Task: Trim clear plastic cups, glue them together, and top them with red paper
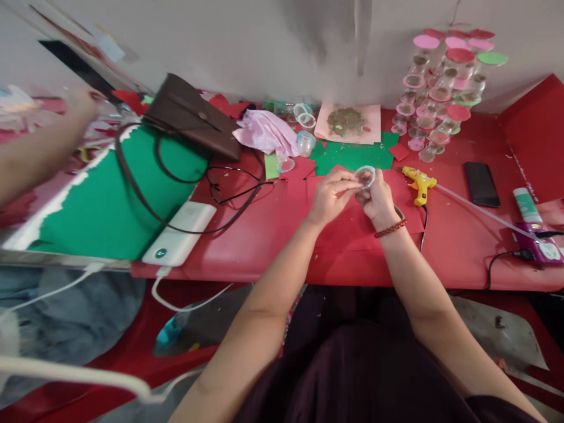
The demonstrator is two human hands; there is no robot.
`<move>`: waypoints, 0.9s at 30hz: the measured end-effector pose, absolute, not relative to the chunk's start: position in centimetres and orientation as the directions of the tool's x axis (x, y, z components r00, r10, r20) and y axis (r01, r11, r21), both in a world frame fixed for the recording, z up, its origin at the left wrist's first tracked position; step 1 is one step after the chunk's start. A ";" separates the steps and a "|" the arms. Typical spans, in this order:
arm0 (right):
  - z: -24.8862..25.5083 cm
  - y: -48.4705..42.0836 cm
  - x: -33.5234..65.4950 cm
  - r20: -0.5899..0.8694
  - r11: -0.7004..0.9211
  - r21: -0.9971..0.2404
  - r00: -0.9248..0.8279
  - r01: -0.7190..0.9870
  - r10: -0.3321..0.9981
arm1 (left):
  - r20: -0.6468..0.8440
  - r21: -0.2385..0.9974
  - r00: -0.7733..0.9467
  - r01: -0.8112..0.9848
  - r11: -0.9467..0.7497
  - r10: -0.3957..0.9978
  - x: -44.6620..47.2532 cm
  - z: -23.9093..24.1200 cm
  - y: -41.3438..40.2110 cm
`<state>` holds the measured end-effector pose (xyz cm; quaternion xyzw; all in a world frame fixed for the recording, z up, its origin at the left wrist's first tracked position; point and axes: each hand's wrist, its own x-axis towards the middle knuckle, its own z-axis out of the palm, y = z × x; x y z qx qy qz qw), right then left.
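My left hand (pixel 331 195) and my right hand (pixel 377 198) meet above a sheet of red paper (pixel 352 226) on the red table (pixel 282 247). Together they pinch a small clear round plastic cup (pixel 365 175), its rim turned up towards me. The fingers of both hands are closed round it. A red bead bracelet (pixel 390 228) circles my right wrist. What is inside the cup is too small to make out.
A yellow glue gun (pixel 418 183) lies right of my hands, with a black phone (pixel 482 183) beyond. Stacked cups with pink, red and green lids (pixel 440 88) stand at the back right. A brown bag (pixel 191 114), green paper (pixel 110 194) and a white power bank (pixel 180 234) lie to the left. Another person's arm (pixel 39 147) reaches in at far left.
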<state>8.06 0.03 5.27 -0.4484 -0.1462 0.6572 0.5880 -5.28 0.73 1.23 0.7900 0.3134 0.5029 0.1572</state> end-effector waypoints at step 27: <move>4.9 -0.3 7.7 -0.499 -0.408 -0.637 -0.054 -0.654 0.865 | 0.649 0.515 0.443 0.343 -0.785 0.619 -5.8 1.4 1.1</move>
